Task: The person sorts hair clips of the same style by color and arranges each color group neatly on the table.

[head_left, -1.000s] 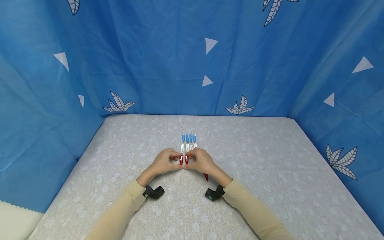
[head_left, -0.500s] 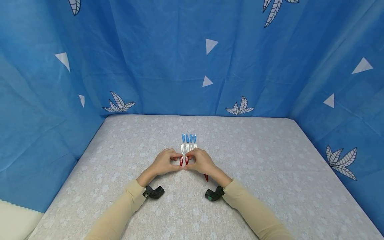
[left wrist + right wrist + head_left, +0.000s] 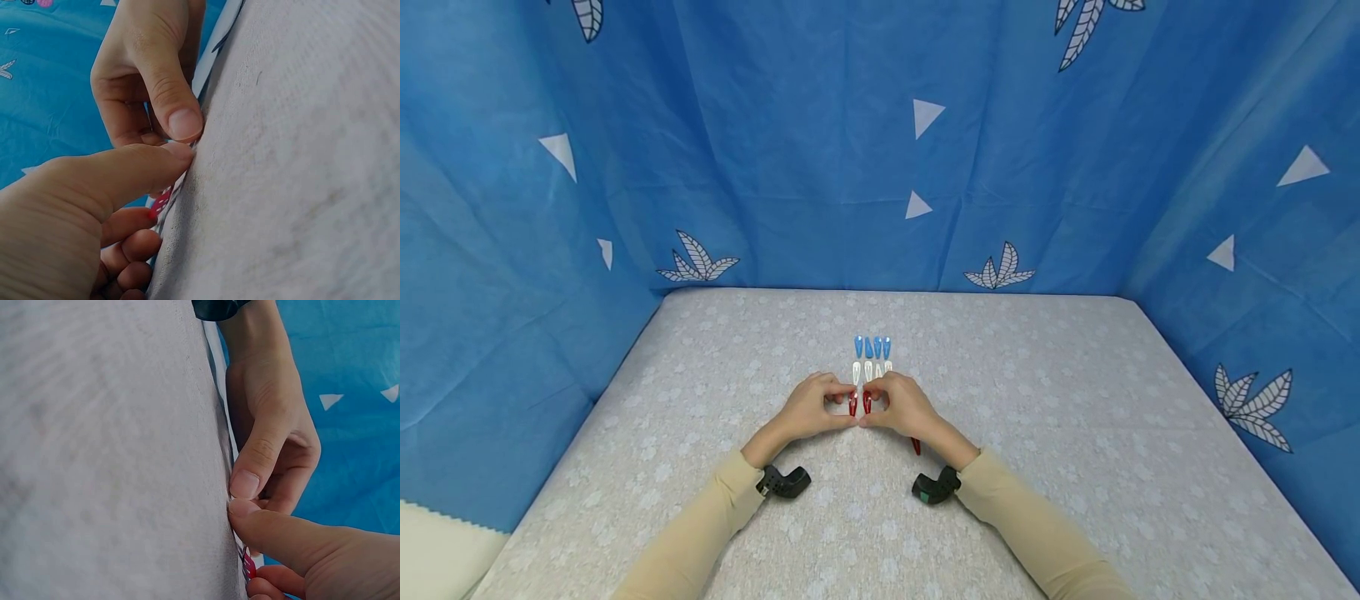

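Two red hair clips lie side by side on the table in the head view. My left hand (image 3: 811, 407) pinches the left red hair clip (image 3: 853, 405) lengthwise, thumb at the near end and index finger at the far end. In the same way my right hand (image 3: 904, 402) holds the right red hair clip (image 3: 867, 403). Both thumb tips meet or nearly meet, as the left wrist view shows at the left thumb (image 3: 178, 151). Another red hair clip (image 3: 916, 447) lies partly hidden under my right wrist.
Just beyond my hands is a row of white hair clips (image 3: 857, 372), partly covered by the right fingers. Behind it runs a row of blue hair clips (image 3: 868, 347). A patterned cloth covers the table (image 3: 1037, 375); a blue curtain (image 3: 820, 167) stands around its back and sides.
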Tool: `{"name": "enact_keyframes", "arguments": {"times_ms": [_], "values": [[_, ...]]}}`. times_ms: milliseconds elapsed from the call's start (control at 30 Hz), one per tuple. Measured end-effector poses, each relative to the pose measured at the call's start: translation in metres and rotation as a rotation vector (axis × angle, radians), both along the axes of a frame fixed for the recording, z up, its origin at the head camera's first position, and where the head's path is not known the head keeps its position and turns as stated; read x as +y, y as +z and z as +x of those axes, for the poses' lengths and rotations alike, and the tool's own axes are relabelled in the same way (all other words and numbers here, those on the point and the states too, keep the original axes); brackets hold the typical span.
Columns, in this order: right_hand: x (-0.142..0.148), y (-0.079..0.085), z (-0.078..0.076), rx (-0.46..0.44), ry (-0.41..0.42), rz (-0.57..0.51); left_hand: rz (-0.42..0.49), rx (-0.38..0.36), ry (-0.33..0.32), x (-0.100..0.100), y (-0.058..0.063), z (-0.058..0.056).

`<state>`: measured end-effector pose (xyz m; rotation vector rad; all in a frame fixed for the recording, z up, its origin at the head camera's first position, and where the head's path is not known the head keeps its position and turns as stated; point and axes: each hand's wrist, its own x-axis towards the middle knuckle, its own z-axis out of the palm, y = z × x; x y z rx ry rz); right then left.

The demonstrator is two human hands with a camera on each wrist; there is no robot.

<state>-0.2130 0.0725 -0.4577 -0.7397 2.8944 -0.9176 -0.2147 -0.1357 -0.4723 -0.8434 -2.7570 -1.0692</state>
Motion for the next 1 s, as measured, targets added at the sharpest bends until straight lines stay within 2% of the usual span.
{"name": "enact_keyframes", "arguments": {"times_ms": [400, 1000], "values": [[0.0004, 0.0009, 0.0019, -0.009, 0.007, -0.023, 0.010, 0.024, 0.006, 0.0000, -0.0024, -0.0009], [0.0002, 0.0017, 0.0023, 0.000, 0.013, -0.024, 0.006, 0.018, 0.010, 0.0001, -0.0024, -0.0012]]}}
